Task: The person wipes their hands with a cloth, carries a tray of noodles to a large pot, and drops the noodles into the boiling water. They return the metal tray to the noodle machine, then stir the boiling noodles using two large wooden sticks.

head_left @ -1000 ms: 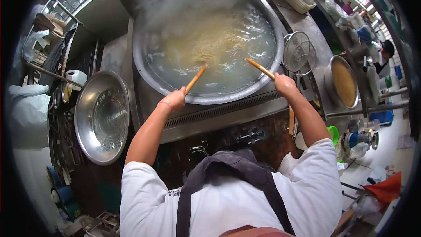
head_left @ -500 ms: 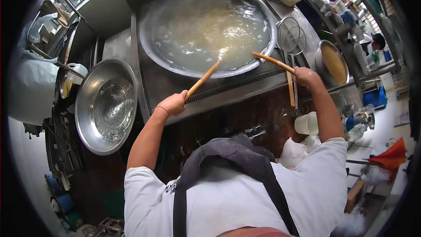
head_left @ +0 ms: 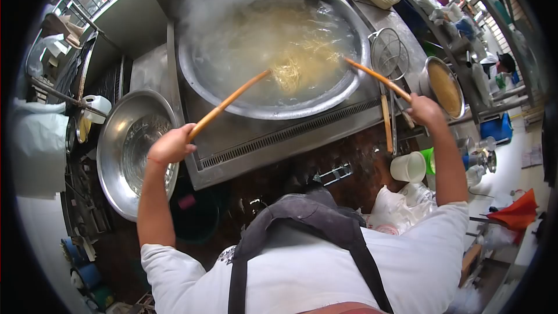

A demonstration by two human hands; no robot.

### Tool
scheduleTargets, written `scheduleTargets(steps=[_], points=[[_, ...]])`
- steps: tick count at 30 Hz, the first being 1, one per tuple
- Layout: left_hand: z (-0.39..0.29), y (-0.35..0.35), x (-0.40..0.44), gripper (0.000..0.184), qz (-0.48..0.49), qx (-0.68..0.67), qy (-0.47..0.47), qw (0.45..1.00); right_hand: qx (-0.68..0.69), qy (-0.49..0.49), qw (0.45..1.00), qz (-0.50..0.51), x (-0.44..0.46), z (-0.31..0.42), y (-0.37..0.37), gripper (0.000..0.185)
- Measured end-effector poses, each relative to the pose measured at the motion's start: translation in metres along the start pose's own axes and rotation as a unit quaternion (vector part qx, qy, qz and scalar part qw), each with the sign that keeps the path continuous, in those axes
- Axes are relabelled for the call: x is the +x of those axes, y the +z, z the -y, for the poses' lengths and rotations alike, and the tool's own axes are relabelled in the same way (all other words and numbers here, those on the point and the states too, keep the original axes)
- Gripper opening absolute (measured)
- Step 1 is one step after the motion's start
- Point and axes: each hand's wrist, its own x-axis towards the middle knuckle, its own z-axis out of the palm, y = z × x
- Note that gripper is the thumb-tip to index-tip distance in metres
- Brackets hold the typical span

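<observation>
My left hand (head_left: pixel 174 143) is closed around the near end of a long wooden stick (head_left: pixel 229 100). The stick slants up to the right, its far tip over the water beside pale noodles (head_left: pixel 289 74). In my right hand (head_left: pixel 427 110) is a second wooden stick (head_left: pixel 381 79), which points up to the left across the rim and has its tip near the noodles' right side. The noodles float in cloudy, bubbling water inside a very wide metal pot (head_left: pixel 279 112). Steam hides the pot's far left part.
Left of the stove (head_left: pixel 256 160) stands a large steel basin (head_left: pixel 108 157). Wire strainers (head_left: pixel 390 52) with long handles lie right of the pot, near a metal bowl (head_left: pixel 446 88) of tan contents. A white bucket (head_left: pixel 408 166) and white bags (head_left: pixel 401 204) sit lower right.
Both hands have moved outward, the left one also down towards me. The stick tips are farther apart, and a clump of noodles now shows at the surface. Steam has thickened on the left.
</observation>
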Motion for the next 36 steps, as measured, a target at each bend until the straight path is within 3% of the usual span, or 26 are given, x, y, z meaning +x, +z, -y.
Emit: scheduleTargets(steps=[2, 6, 7, 11, 17, 20, 27, 32, 36], points=[[-0.02, 0.022, 0.05, 0.054, -0.001, 0.028, -0.012, 1.0, 0.035, -0.008, 0.999, 0.004, 0.063, 0.026, 0.032, 0.027], [-0.051, 0.085, 0.174, 0.029, -0.027, 0.036, 0.004, 0.999, 0.116, -0.022, 0.993, -0.02, 0.174, 0.098, 0.077, 0.035], [-0.068, 0.094, 0.203, 0.023, -0.017, 0.005, -0.04, 0.999, 0.13, -0.032, 0.991, -0.03, 0.199, 0.114, 0.084, 0.034], [-0.119, 0.095, 0.28, 0.028, 0.0, -0.035, -0.096, 0.995, 0.205, -0.014, 0.977, -0.051, 0.269, 0.166, 0.078, 0.032], [-0.146, 0.059, 0.358, 0.032, -0.011, -0.023, -0.101, 0.995, 0.224, -0.063, 0.969, -0.078, 0.345, 0.181, 0.061, 0.031], [-0.162, 0.036, 0.369, 0.029, -0.026, -0.016, -0.096, 0.995, 0.232, -0.071, 0.967, -0.084, 0.36, 0.178, 0.043, 0.034], [-0.167, 0.034, 0.31, 0.029, 0.064, -0.01, -0.07, 0.995, 0.192, -0.049, 0.977, -0.079, 0.334, 0.163, 0.017, 0.035], [-0.149, 0.051, 0.251, 0.021, 0.117, 0.014, -0.033, 0.992, 0.149, -0.06, 0.985, -0.068, 0.273, 0.118, 0.031, 0.037], [-0.134, 0.067, 0.209, 0.029, 0.128, 0.031, -0.024, 0.991, 0.101, -0.04, 0.994, -0.032, 0.224, 0.086, 0.04, 0.036]])
